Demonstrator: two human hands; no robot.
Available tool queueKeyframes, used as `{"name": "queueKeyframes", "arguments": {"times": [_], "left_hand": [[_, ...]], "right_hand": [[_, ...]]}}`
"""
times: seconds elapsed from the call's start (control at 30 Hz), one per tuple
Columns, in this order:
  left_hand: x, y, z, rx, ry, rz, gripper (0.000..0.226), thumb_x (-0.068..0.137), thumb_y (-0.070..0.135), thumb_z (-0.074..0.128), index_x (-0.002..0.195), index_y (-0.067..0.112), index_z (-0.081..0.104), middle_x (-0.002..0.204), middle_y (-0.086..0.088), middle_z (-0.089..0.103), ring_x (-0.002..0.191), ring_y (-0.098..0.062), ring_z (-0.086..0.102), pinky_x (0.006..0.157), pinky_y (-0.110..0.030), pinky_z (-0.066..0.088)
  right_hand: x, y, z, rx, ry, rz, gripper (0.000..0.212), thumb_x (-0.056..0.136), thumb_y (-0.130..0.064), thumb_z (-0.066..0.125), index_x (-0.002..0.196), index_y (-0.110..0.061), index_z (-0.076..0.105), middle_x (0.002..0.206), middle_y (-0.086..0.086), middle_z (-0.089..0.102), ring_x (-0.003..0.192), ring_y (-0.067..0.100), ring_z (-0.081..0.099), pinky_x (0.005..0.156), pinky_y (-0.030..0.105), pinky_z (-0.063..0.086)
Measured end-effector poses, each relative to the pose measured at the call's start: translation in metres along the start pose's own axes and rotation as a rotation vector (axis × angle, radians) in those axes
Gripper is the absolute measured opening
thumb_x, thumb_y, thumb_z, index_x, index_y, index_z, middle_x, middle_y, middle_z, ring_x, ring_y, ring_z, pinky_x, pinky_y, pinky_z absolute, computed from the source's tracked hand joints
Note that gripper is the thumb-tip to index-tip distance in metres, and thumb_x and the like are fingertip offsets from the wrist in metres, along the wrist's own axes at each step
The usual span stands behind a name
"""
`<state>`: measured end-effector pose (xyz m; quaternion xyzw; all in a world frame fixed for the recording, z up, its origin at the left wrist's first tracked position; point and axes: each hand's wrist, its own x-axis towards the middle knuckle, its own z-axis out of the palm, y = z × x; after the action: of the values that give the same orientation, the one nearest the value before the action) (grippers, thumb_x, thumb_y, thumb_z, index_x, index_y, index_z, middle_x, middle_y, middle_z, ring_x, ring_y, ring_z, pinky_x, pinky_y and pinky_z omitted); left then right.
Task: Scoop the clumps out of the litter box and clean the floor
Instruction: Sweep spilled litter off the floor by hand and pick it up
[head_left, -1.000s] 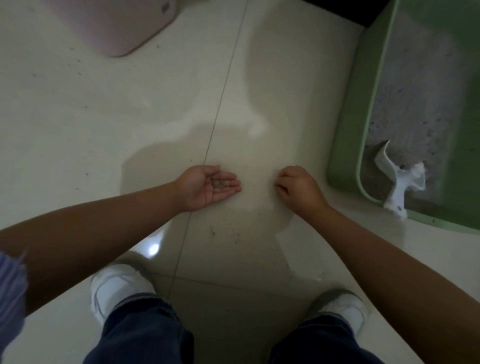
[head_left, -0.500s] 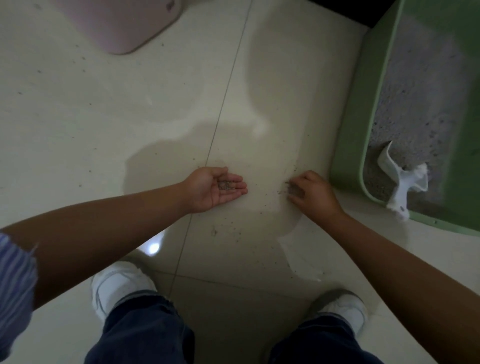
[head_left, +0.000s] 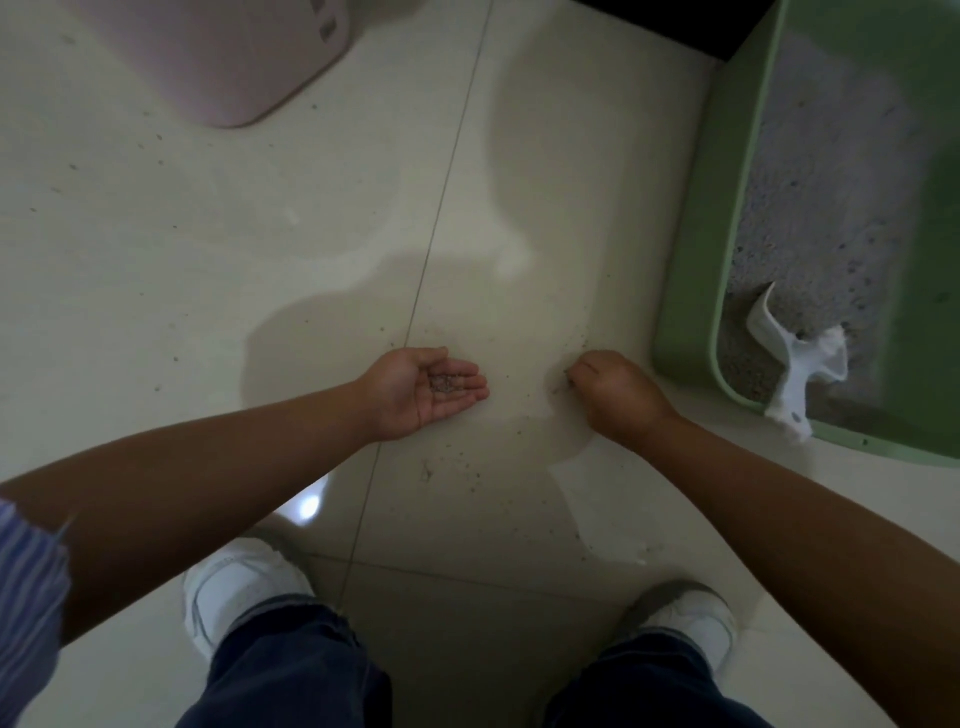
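My left hand (head_left: 421, 389) lies palm up just above the cream tiled floor (head_left: 260, 249), cupped, with a small heap of grey litter grains (head_left: 444, 383) in the palm. My right hand (head_left: 610, 389) is knuckles up beside it, fingertips curled down onto the floor where scattered grains (head_left: 467, 462) lie; what the fingertips pinch is hidden. The green litter box (head_left: 691, 291) stands at the right, filled with grey litter (head_left: 810, 197). A white scoop (head_left: 789, 364) stands in its near corner.
A pink container (head_left: 234, 57) stands on the floor at the top left. My two white shoes (head_left: 234, 587) (head_left: 691, 618) and dark trouser legs are at the bottom. A dark gap runs behind the litter box at the top.
My right hand shifted to the right toward the litter box, fingertips down on the floor. My left hand stayed cupped with the grains in it.
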<state>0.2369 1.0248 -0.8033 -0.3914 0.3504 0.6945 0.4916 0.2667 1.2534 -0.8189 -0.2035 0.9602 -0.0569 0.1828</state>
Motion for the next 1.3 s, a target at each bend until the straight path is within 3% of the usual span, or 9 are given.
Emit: {"name": "queueKeyframes", "arguments": {"times": [0.07, 0.2, 0.33, 0.47, 0.53, 0.73, 0.87, 0.97, 1.3], "left_hand": [[0.0, 0.0, 0.0, 0.001, -0.002, 0.0, 0.041, 0.1, 0.018, 0.029, 0.084, -0.008, 0.056, 0.06, -0.016, 0.07, 0.054, -0.025, 0.07, 0.054, -0.026, 0.057], [0.001, -0.001, -0.001, -0.016, -0.006, -0.001, 0.041, 0.1, 0.019, 0.028, 0.085, -0.007, 0.056, 0.061, -0.017, 0.07, 0.054, -0.024, 0.07, 0.053, -0.026, 0.057], [0.003, -0.001, -0.002, -0.022, -0.022, -0.005, 0.042, 0.101, 0.02, 0.028, 0.086, -0.008, 0.056, 0.062, -0.017, 0.07, 0.054, -0.025, 0.07, 0.054, -0.027, 0.057], [0.003, -0.001, -0.001, -0.019, -0.027, 0.009, 0.044, 0.101, 0.021, 0.027, 0.085, -0.008, 0.056, 0.061, -0.017, 0.07, 0.061, -0.026, 0.07, 0.073, -0.028, 0.057], [0.002, 0.0, 0.0, -0.001, -0.037, 0.011, 0.044, 0.101, 0.021, 0.026, 0.085, -0.007, 0.055, 0.058, -0.016, 0.069, 0.055, -0.023, 0.07, 0.06, -0.025, 0.058], [0.004, 0.0, -0.002, -0.022, -0.022, -0.007, 0.042, 0.1, 0.019, 0.028, 0.084, -0.008, 0.056, 0.061, -0.018, 0.07, 0.054, -0.025, 0.07, 0.052, -0.027, 0.057], [0.004, 0.001, -0.001, -0.006, -0.021, -0.017, 0.042, 0.1, 0.02, 0.028, 0.085, -0.007, 0.057, 0.062, -0.017, 0.07, 0.054, -0.025, 0.07, 0.052, -0.027, 0.057], [0.002, 0.001, -0.001, -0.001, -0.016, -0.019, 0.042, 0.1, 0.02, 0.028, 0.086, -0.008, 0.057, 0.063, -0.018, 0.071, 0.055, -0.025, 0.071, 0.052, -0.027, 0.057], [0.003, 0.0, 0.002, -0.004, -0.002, -0.007, 0.042, 0.1, 0.018, 0.028, 0.084, -0.008, 0.057, 0.062, -0.018, 0.07, 0.054, -0.025, 0.07, 0.053, -0.026, 0.057]], "right_hand": [[0.001, -0.001, -0.002, -0.04, 0.023, -0.026, 0.015, 0.05, 0.003, 0.044, 0.048, -0.003, 0.057, 0.047, 0.013, 0.055, 0.038, 0.027, 0.055, 0.038, 0.014, 0.041], [0.004, -0.011, 0.001, 0.072, -0.04, 0.148, 0.021, 0.034, 0.013, 0.065, 0.047, 0.0, 0.056, 0.046, 0.016, 0.055, 0.037, 0.029, 0.055, 0.037, 0.017, 0.043], [0.008, -0.035, -0.008, 0.386, 0.113, 0.337, 0.016, 0.064, -0.002, 0.048, 0.062, 0.008, 0.061, 0.063, 0.027, 0.062, 0.059, 0.034, 0.061, 0.056, 0.028, 0.046], [0.019, -0.073, -0.026, 0.511, 0.253, 0.1, 0.012, 0.068, -0.006, 0.06, 0.067, 0.001, 0.07, 0.06, 0.015, 0.068, 0.052, 0.022, 0.063, 0.061, 0.022, 0.038], [0.019, -0.082, -0.027, 0.491, 0.228, 0.005, 0.023, 0.074, -0.018, 0.055, 0.072, -0.003, 0.073, 0.06, 0.01, 0.069, 0.05, 0.018, 0.061, 0.062, 0.021, 0.039], [0.015, -0.043, -0.025, 0.373, 0.229, 0.154, 0.026, 0.071, -0.015, 0.048, 0.063, 0.0, 0.068, 0.058, 0.015, 0.066, 0.053, 0.026, 0.065, 0.058, 0.023, 0.041], [0.03, -0.009, -0.029, 0.308, 0.29, 0.508, 0.035, 0.082, -0.003, 0.049, 0.114, 0.01, 0.059, 0.118, 0.027, 0.056, 0.112, 0.037, 0.052, 0.098, 0.029, 0.036], [0.049, 0.003, -0.03, 0.345, 0.204, 0.605, 0.044, 0.09, -0.002, 0.042, 0.133, 0.005, 0.041, 0.141, 0.018, 0.037, 0.13, 0.028, 0.035, 0.107, 0.02, 0.019], [0.003, -0.019, -0.001, 0.18, 0.106, 0.254, 0.011, 0.059, 0.01, 0.056, 0.068, 0.01, 0.062, 0.073, 0.024, 0.063, 0.065, 0.037, 0.063, 0.062, 0.024, 0.05]]}}
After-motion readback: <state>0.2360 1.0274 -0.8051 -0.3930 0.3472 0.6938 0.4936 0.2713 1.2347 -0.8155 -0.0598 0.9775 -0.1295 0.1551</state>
